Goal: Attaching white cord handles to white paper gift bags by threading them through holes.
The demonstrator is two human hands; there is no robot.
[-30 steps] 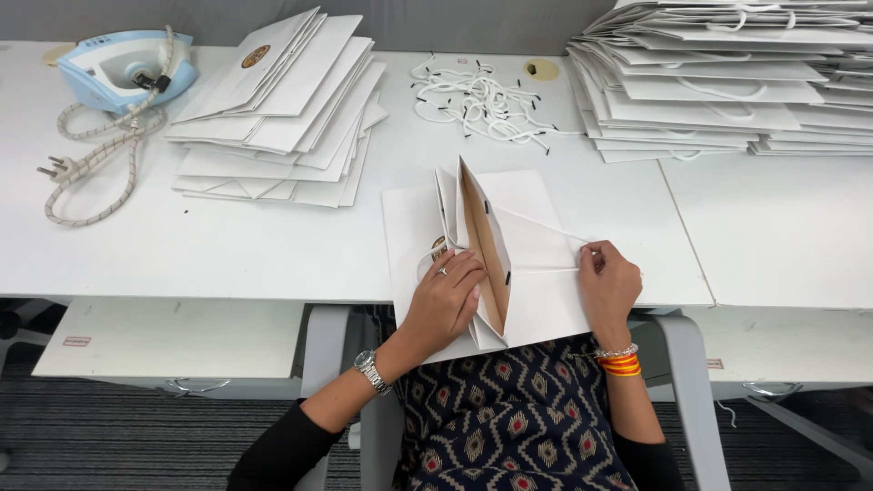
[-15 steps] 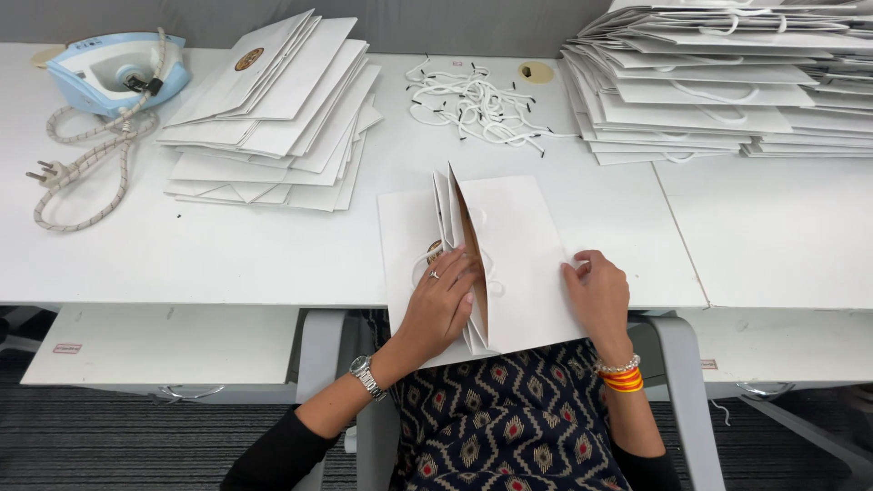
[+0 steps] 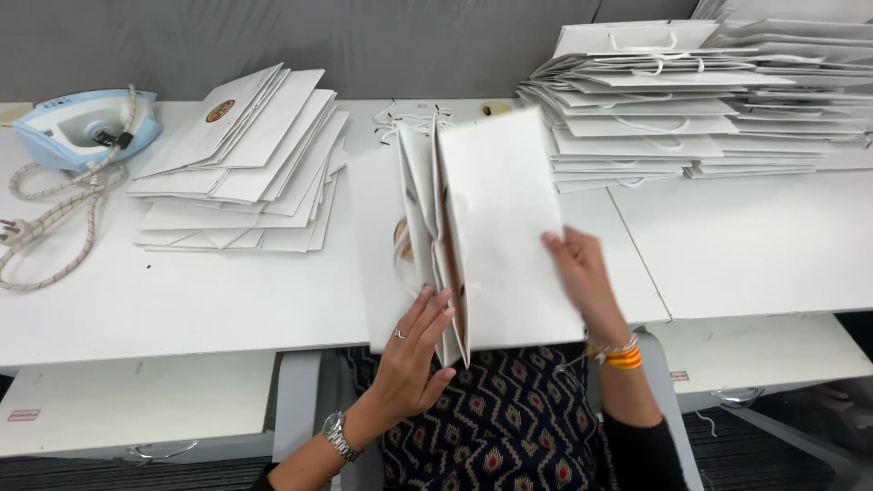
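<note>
I see both hands on a white paper bag (image 3: 496, 209) that stands raised off the table (image 3: 182, 309), its folded gussets facing me and the flat panels fanned out to either side. My left hand (image 3: 414, 359) sits at the bag's lower near edge with fingers spread open, the fingertips (image 3: 435, 305) pressing against the inner fold rather than clamping it; a ring shows on one finger and a metal wristwatch (image 3: 336, 435) on the wrist. My right hand (image 3: 582, 277) lies against the right-hand panel, fingers flat on its front near the lower right edge; I cannot tell whether the thumb is pinching the panel from behind, since the paper hides it. Coloured bangles (image 3: 618, 355) ring that wrist.

So the bag lies between the two hands, rising away from them, with most of its body above and beyond the fingertips.

Left of the left hand and well apart, a slumped stack of flat white bags (image 3: 245, 173) rests on the table, and farther left a pale blue iron (image 3: 77, 127) with its braided cord (image 3: 55, 218) looped beside it. Beyond the right hand, another, taller stack of folded bags with cord handles (image 3: 673, 100) spreads across the far right. Loose white cords (image 3: 409, 118) peek out just behind the held bag's top edge.
</note>
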